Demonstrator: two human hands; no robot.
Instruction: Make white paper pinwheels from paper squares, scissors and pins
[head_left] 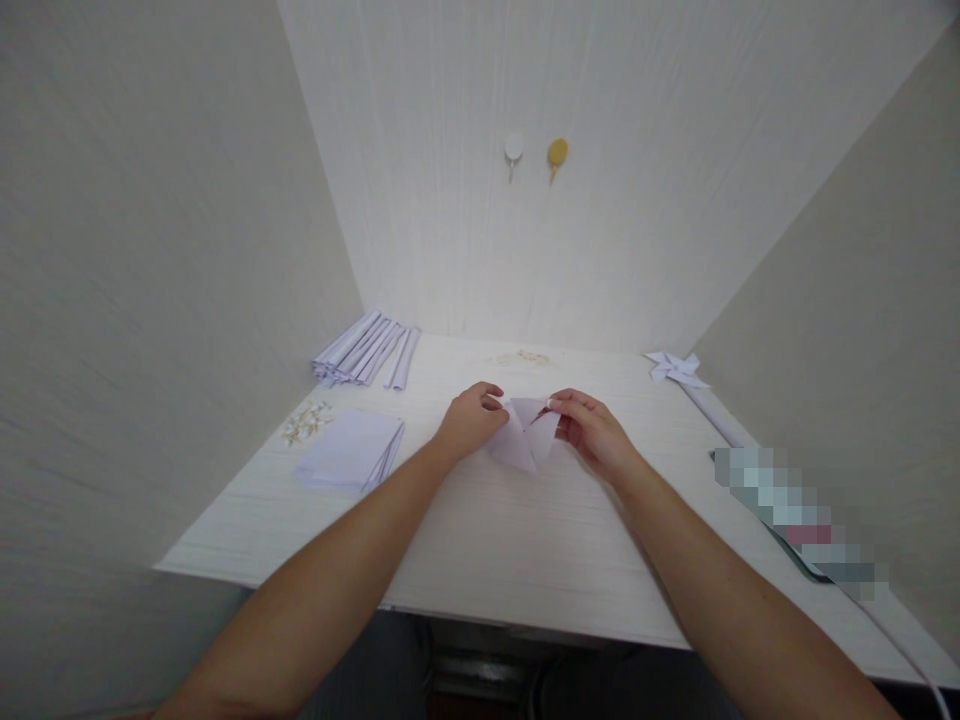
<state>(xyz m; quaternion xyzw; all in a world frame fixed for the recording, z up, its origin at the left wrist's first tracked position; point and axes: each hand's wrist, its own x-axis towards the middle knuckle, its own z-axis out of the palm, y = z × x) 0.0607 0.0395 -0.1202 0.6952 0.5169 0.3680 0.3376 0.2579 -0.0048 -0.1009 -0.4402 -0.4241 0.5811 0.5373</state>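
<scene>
A square of white paper (517, 445), with slits running toward its middle, is held just above the table between both hands. My left hand (478, 415) pinches its left edge, thumb on the paper and fingers curled. On the other side my right hand (589, 425) grips the upper right part, where a slit edge is lifted. A small dark dot marks the paper's centre. Left of my left forearm lies a stack of white paper squares (349, 450). A folded paper pinwheel (675, 370) on a rolled paper stick (712, 412) rests at the far right.
Several rolled paper tubes (364, 350) lie at the back left. Small white and gold pieces (306, 423) are heaped before them; more gold bits (532, 356) lie near the back wall. A blurred-out power strip-like object (787, 515) with a cable sits right. Walls enclose three sides.
</scene>
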